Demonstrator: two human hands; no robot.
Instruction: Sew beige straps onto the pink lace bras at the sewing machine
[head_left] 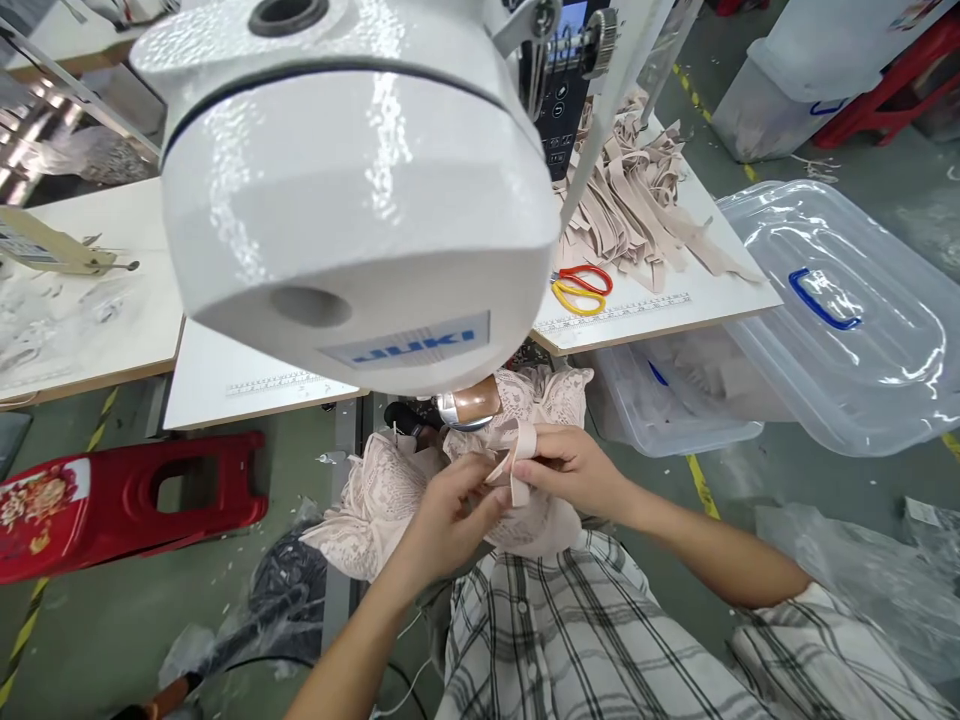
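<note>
Pale pink lace bras (397, 480) lie bunched at the arm end of a white JUKI sewing machine (360, 200), in front of my body. Over them both my hands meet at a pale pink strap (523, 440), which loops up between my fingers. My right hand (574, 470) pinches the strap between thumb and fingers. My left hand (457, 510) is closed on the strap's lower part, just left of the right hand. The machine's head hides its needle area from me.
Red-and-yellow scissors (581, 290) and a pile of pink straps (630, 200) lie on the white table (720, 300) at right. Clear plastic bins with a lid (847, 310) stand beside it. A red stool (135, 500) is at left on the floor.
</note>
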